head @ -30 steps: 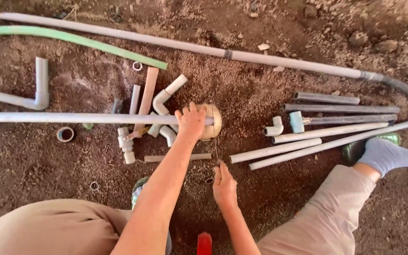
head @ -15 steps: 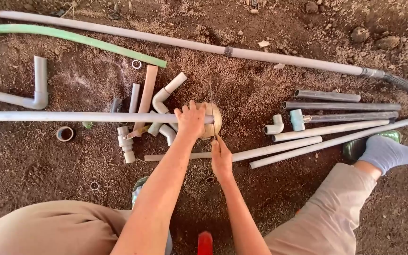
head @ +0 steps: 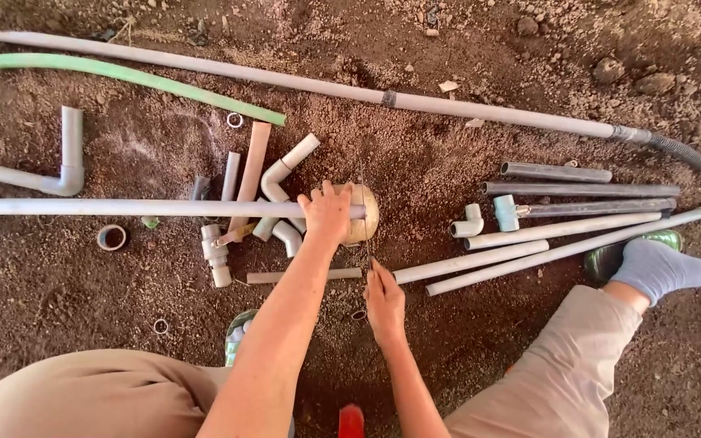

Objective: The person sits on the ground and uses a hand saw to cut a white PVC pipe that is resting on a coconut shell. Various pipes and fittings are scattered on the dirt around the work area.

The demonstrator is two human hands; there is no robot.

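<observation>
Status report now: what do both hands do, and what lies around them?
Left hand presses long grey plastic pipe onto round tan block. Right hand grips thin saw blade at the pipe's end. Grey elbow fittings lie close beside.

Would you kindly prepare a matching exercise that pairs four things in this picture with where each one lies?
Things:
1. green hose
2. L-shaped pipe piece
3. left hand
4. small ring

Places:
A. on the long white pipe, by the tan round block
B. far left, above the long white pipe
C. on the soil just below the long white pipe
D. upper left, below the long grey pipe

Pairs: 1-D, 2-B, 3-A, 4-C
</observation>
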